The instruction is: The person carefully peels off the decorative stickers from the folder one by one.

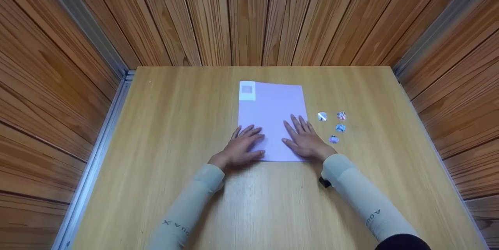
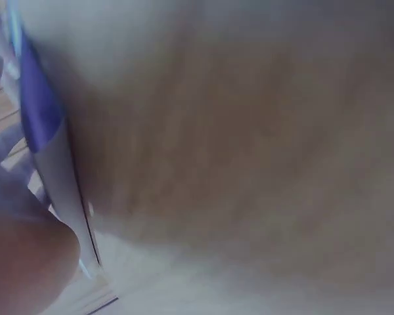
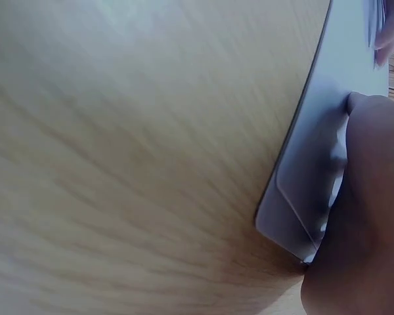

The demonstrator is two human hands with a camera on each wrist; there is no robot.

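A lavender booklet or folder [image 1: 273, 105] lies on the table, a white label [image 1: 247, 94] with a small grey square at its upper left corner. My left hand [image 1: 242, 148] rests on its lower left part, fingers spread. Across the lower right part, my right hand [image 1: 306, 140] lies with fingers extended toward the far edge. In the right wrist view the near corner of the booklet [image 3: 295, 197] shows stacked layers beside the hand. The left wrist view is blurred and catches the booklet's edge [image 2: 43, 105], with a darker purple patch, next to the left hand [image 2: 26, 256].
Several small shiny cut-out stickers lie right of the booklet, among them a pale one [image 1: 322, 116], a red and blue one [image 1: 341, 116], a blue one [image 1: 340, 128] and a purple one [image 1: 333, 139]. Wood-panelled walls [image 1: 249, 16] bound the wooden table [image 1: 175, 125] behind and at both sides.
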